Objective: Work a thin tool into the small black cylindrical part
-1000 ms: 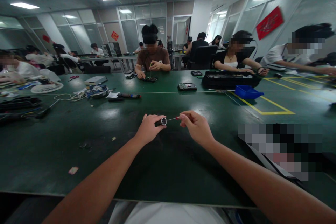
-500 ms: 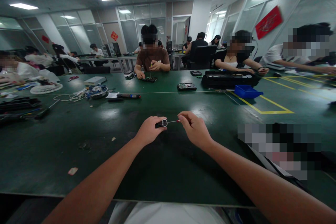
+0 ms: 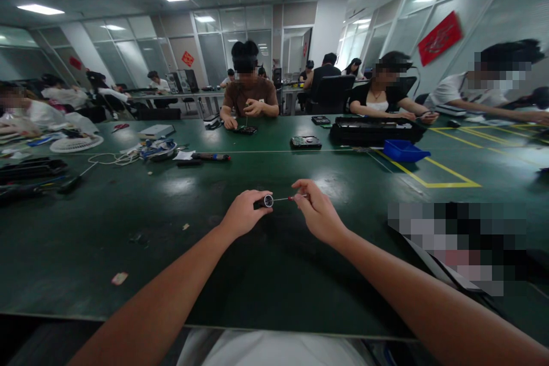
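Observation:
My left hand (image 3: 245, 213) is closed around a small dark cylindrical part (image 3: 267, 201), whose round end with a silver rim faces me. Opposite it, my right hand (image 3: 318, 211) pinches the handle of a thin screwdriver (image 3: 283, 199). A red band shows near the fingertips. The slim metal shaft lies nearly level and runs left to the side of the cylindrical part. Exactly where its tip sits is too small to tell. Both hands are above the green table (image 3: 274, 280), in front of me.
Across the table a person (image 3: 251, 97) works on a hard drive. Another hard drive (image 3: 306, 142), a blue tray (image 3: 405, 150) and a long black casing (image 3: 376, 129) stand at the far side. Pen-like tools (image 3: 211, 157) and a cable bundle (image 3: 156, 150) lie left. Paper scraps (image 3: 120, 278) lie nearer.
My right hand's fingers have shifted on the screwdriver handle, with the index finger lifted and more of the handle showing. My left hand keeps the cylindrical part in the same place.

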Demonstrator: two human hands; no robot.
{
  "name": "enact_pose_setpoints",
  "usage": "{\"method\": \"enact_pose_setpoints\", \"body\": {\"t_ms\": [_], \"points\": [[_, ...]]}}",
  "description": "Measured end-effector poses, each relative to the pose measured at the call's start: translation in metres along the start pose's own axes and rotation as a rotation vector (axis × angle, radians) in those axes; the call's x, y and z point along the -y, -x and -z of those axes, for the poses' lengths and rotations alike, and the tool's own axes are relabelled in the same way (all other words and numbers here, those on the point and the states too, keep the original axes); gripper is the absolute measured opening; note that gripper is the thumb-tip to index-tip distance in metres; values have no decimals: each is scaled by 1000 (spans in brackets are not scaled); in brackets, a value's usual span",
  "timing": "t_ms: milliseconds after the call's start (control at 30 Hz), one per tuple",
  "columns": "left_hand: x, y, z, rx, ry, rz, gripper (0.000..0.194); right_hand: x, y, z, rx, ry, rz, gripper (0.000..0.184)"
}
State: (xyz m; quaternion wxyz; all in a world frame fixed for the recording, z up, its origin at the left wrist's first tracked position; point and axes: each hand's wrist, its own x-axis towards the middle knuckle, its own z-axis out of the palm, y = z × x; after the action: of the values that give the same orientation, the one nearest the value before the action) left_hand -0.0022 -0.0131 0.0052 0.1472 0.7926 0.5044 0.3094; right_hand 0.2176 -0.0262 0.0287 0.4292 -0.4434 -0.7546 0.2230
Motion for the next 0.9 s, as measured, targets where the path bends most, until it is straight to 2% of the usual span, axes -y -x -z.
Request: {"method": "enact_pose_setpoints", "body": {"t_ms": [133, 333, 433, 533, 600, 733, 900], "points": [[1, 0, 0, 9, -8, -2, 38, 2, -1, 1, 56, 11, -10, 25], [4, -1, -2, 19, -18, -3, 39, -1, -1, -3, -44, -90, -22, 19], [3, -1, 0, 2, -43, -49, 39, -7, -5, -5, -57, -289, -101, 20], [2, -5, 3, -77, -121, -179, 37, -17, -12, -6, -120, -675, -307, 28], [3, -8, 5, -114, -176, -209, 36, -24, -17, -5, -111, -843, -415, 31], [8, -11, 3, -72, -172, -132, 38, -31, -19, -6, -165, -826, -434, 31], [8, -9, 2, -60, -159, -114, 38, -26, -15, -13, -138, -719, -374, 29]]}}
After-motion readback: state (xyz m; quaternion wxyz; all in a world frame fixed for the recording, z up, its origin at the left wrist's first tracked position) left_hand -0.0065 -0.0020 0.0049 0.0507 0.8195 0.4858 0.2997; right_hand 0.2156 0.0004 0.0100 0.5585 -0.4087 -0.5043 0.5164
